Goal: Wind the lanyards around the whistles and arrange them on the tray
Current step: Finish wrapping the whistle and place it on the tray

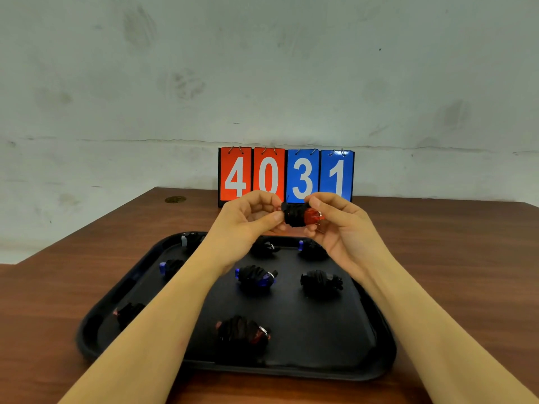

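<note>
Plainly held the red whistle [311, 216] up in the air, above the far rim of the black tray [291, 371], well clear of its floor. Pinched it from both ends: left hand [248, 220] with thumb and curled fingers closed on the wound end, right hand [341, 225] with fingertips closed round the bare red end by the metal ring. Had its long axis lying left to right, level or nearly so, ring end pointing right. Had the black lanyard [294, 216] wrapped thickly round the body, with no loose tail to be seen; could not tell whether the end was tucked in. Counted eight wound whistles on the tray, in three rows: three along the far row, three in the middle, only two in the near row, at the left [128, 312] and the centre [243, 333]. Judged the bare near right corner [326, 330] the gap to be filled. Lay toward the body and down from the hands, on the right side, so nearer the right hand than the left. Would probably call for a release by the left hand and a carry down and back by the right hand, axis crosswise to match the others.
</note>
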Available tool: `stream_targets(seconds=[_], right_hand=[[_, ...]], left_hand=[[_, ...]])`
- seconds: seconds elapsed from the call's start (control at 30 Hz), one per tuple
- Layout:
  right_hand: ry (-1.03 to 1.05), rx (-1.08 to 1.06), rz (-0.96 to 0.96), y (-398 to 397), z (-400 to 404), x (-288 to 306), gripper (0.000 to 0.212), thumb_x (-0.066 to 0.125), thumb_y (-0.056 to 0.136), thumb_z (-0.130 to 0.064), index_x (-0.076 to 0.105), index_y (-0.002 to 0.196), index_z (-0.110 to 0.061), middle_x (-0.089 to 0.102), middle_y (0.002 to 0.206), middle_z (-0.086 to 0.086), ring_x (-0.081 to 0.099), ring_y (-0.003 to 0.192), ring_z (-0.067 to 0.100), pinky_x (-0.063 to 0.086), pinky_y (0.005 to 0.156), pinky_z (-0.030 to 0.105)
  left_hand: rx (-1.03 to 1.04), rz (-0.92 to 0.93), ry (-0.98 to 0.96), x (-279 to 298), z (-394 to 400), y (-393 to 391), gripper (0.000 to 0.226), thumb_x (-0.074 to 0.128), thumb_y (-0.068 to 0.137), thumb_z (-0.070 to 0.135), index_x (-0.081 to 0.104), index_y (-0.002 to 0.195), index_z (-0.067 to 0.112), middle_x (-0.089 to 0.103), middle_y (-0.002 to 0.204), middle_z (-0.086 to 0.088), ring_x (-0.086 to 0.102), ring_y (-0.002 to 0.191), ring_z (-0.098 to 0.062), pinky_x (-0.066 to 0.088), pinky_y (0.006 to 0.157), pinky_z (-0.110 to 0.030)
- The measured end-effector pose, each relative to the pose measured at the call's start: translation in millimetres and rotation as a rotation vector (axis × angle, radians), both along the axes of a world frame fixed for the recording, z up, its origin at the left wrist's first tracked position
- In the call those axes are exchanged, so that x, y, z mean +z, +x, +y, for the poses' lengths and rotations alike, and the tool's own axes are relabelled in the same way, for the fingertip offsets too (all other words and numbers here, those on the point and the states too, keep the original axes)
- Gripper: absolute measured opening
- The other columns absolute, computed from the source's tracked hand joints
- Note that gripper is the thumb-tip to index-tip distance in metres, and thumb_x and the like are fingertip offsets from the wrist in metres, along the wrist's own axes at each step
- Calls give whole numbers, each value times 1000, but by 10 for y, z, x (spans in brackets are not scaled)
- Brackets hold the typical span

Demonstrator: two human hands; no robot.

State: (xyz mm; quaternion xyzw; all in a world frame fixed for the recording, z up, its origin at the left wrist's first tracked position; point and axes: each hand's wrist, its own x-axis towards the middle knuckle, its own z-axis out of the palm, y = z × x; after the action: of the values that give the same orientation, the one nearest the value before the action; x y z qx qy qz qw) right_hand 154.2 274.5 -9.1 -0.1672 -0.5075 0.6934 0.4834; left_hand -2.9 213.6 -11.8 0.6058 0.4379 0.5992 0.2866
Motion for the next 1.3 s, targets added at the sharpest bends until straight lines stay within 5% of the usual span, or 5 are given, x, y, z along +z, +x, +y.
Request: stream_targets(seconds=[0.23,0.6,0.77,0.9,1.3], right_hand=[[113,-14,113,-47,-18,-86,16,54,81,-1,67,90,-5,68,81,7,58,64,14,52,59,21],[298,-227,-112,-49,-97,-65,21,67,74,-2,70,87,-18,72,80,0,64,68,15,54,80,34],[354,-243,-194,-8,-74,-38,22,67,76,-1,70,86,-20,73,79,-3,65,66,9,55,72,25],[390,-244,-258,5,-54,-46,23,67,77,-2,70,88,-21,73,85,-4,69,81,12,55,72,23],[304,-288,-277,-30,-18,-72,5,69,77,-5,68,81,-5,66,57,-5,55,49,5,46,51,16]], left_hand=[[63,-86,5,-8,25,-1,16,54,87,-2,59,97,9,68,74,-1,67,68,-9,54,70,-18],[113,-76,-10,-5,27,4,14,54,87,-1,57,98,7,66,80,-9,67,68,-10,54,71,-20],[132,208,10,-26,32,-4,54,59,86,1,42,123,36,63,94,-9,65,88,-17,51,87,-27],[192,399,70,-46,-8,31,45,59,84,4,51,118,33,57,113,8,57,100,-8,49,86,-17],[254,353,92,-86,5,95,48,68,81,15,47,117,40,56,108,18,59,91,2,49,81,-10]])
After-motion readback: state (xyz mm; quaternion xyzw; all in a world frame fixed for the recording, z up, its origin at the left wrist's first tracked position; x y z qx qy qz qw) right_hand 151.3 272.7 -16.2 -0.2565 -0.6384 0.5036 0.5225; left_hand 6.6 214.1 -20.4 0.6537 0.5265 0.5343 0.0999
